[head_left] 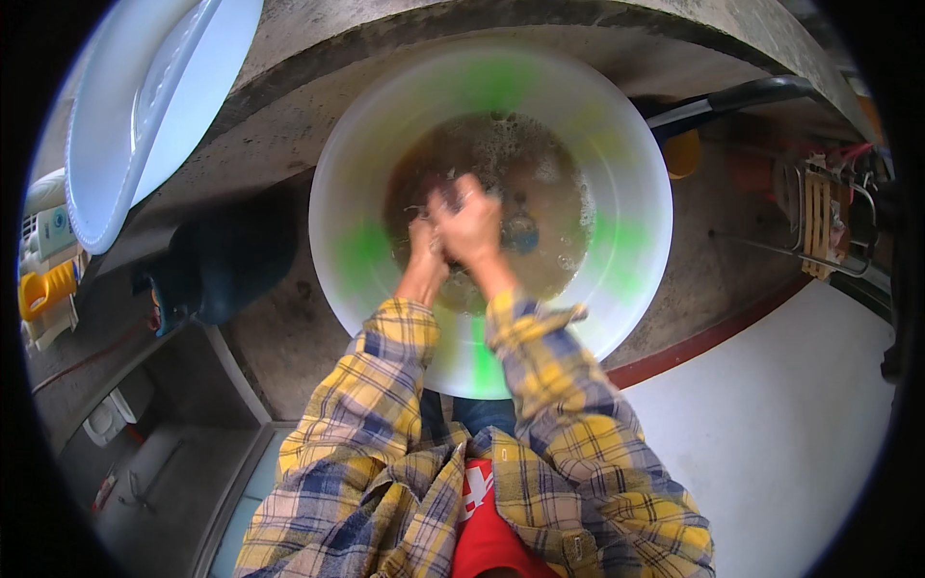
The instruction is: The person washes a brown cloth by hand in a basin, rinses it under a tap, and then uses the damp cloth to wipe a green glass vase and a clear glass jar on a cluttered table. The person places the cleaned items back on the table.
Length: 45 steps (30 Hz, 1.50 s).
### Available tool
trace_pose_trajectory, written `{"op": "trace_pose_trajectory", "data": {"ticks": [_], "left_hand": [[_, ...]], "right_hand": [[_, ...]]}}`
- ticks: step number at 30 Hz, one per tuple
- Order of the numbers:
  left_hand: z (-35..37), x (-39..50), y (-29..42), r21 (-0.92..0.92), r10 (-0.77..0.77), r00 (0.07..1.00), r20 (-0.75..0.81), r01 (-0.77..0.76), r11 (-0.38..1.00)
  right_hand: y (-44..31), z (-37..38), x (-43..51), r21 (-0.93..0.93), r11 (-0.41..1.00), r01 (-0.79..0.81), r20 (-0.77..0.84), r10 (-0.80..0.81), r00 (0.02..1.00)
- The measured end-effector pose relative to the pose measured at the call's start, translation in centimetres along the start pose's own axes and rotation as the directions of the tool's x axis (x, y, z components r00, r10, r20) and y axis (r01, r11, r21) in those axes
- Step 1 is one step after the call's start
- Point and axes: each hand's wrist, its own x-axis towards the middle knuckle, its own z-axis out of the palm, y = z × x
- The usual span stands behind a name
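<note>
A large white plastic tub [636,173] with green patches on its wall stands before me, holding murky brown water [556,246] with foam and bubbles. My left hand [426,242] and my right hand [471,220] are pressed close together at the left part of the water. Both are blurred, and their fingers curl around a dark, wet patch [449,191], perhaps cloth, too blurred to name. Whether either hand grips it is unclear. Right of my hands, a small round item with a blue part [522,233] shows in the water.
A concrete ledge [303,79] curves behind the tub, with a pale blue plastic basin [195,108] at its left. A dark gas cylinder [231,260] lies left. At right are a black handle [751,94], a wooden slatted item [816,217] and a red-edged white surface [766,404].
</note>
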Motion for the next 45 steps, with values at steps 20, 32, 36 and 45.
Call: {"op": "trace_pose_trajectory", "data": {"ticks": [20,32,36,45], "left_hand": [[-3.5,0.2,2.4,0.175,-0.087,0.996,-0.008,0.087,0.981],[2.0,-4.3,3.6,0.424,-0.096,0.993,0.075,0.055,0.904],[0.2,-4.1,4.2,0.506,-0.029,0.999,-0.029,0.04,0.862],[-4.9,-3.6,3.5,0.786,-0.006,0.999,-0.035,0.031,0.618]], "right_hand": [[-1.0,0.7,-7.9,0.425,0.885,-0.188,0.282,0.068,0.957],[8.7,-5.4,0.1,-0.311,0.856,-0.413,-0.257,0.343,0.904],[10.1,-8.0,-2.9,-0.459,0.844,-0.277,-0.231,0.188,0.955],[12.3,-1.5,-6.7,-0.519,0.852,-0.066,0.152,0.168,0.974]]}}
